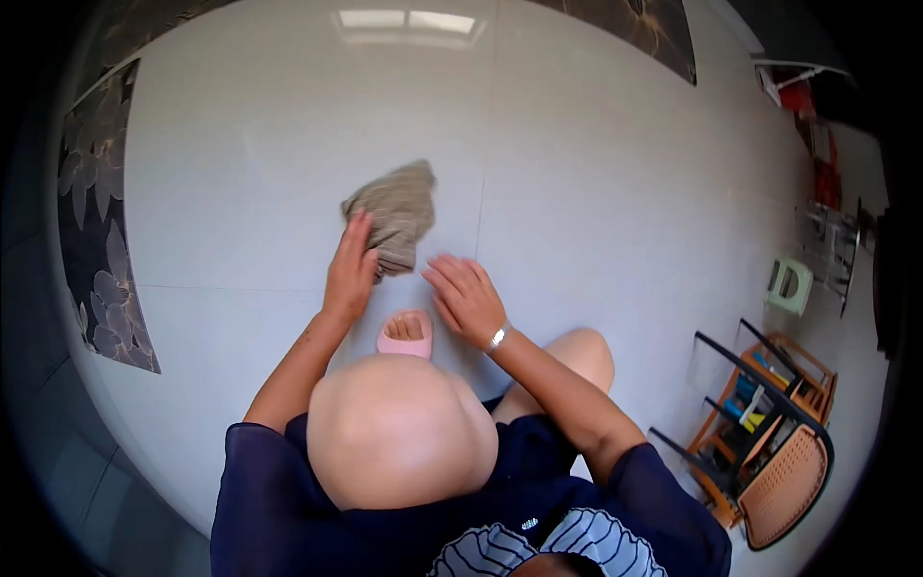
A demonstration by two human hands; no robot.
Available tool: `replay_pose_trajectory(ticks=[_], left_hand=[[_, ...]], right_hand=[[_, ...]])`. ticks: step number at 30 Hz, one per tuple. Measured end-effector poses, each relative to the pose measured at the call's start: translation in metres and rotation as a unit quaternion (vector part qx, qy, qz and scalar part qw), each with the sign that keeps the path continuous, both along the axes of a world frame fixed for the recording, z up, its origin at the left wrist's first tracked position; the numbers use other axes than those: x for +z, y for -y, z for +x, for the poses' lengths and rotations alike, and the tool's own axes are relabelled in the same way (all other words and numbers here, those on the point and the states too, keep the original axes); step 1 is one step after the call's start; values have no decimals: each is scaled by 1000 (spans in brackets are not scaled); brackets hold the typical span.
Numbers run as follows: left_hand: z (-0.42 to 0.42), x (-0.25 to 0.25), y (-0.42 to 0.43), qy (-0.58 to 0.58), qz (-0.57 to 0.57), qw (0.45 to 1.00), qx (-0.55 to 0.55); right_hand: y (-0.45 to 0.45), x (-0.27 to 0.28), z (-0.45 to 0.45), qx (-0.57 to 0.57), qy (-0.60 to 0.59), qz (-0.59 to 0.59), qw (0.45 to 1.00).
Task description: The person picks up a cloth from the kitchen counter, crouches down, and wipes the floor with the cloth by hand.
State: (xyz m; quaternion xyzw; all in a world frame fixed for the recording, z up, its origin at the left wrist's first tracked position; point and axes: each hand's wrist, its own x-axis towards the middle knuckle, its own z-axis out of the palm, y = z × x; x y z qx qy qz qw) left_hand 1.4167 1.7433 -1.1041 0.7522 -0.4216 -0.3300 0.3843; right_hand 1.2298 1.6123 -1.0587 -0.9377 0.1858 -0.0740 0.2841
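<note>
A crumpled brown-beige striped cloth (399, 216) is on the pale tiled floor in front of me. My left hand (349, 274) is at its left edge, with fingers and thumb closed on the fabric. To the right of the cloth's lower end, my right hand (468, 296) hovers apart from it. Its fingers are stretched out and it holds nothing. A silver watch (499, 336) is on the right wrist. Below the cloth, between my hands, shows my foot in a pink slipper (404, 334).
Glossy floor tiles (240, 192) spread around me. Dark flower-patterned panels (101, 221) border the floor at left and top. On the right stand a chair with a woven seat (786, 486), a pale green stool (789, 286) and a metal rack (835, 245).
</note>
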Motion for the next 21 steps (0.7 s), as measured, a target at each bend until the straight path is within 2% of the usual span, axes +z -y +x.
replay_pose_trajectory(ticks=[1, 2, 4, 7, 9, 10, 12, 14, 15, 16, 17, 18, 20, 21], left_hand=[[-8, 8, -11, -100, 5, 993, 61], [-16, 10, -15, -98, 7, 994, 54], [-24, 15, -22, -244, -37, 949, 198], [-11, 19, -31, -138, -12, 968, 210], [-6, 27, -30, -39, 0, 976, 213], [-2, 27, -26, -39, 0, 976, 213], [-2, 32, -25, -30, -5, 981, 191], [-4, 32, -25, -29, -13, 980, 198], [-6, 30, -23, -28, -12, 980, 197], [-6, 28, -20, -27, -8, 981, 192], [-9, 22, -18, -31, -17, 982, 187], [-14, 19, -15, -32, -23, 980, 193], [-22, 15, -6, -52, -40, 986, 154], [-27, 15, -3, -44, -46, 982, 177]], right_hand=[[-3, 1, 13, -5, -7, 7, 1000], [-4, -5, 20, -17, -14, 9, 1000], [-15, -31, 67, -26, -51, 25, 998], [-23, -52, 71, 1, -84, 29, 996], [-18, -83, 55, 61, -36, -89, 993], [-7, -82, 45, 61, -36, -89, 993], [21, -69, 10, -2, -195, -52, 979], [37, -74, -24, -67, -134, -107, 983], [76, -79, -79, -185, -140, -79, 970], [77, -71, -80, -184, -149, -100, 966], [95, -68, -109, -240, -158, -89, 954], [139, -87, -176, -292, -64, -88, 950], [155, -75, -200, -315, -151, -138, 927], [183, -79, -217, -325, -126, -119, 930]])
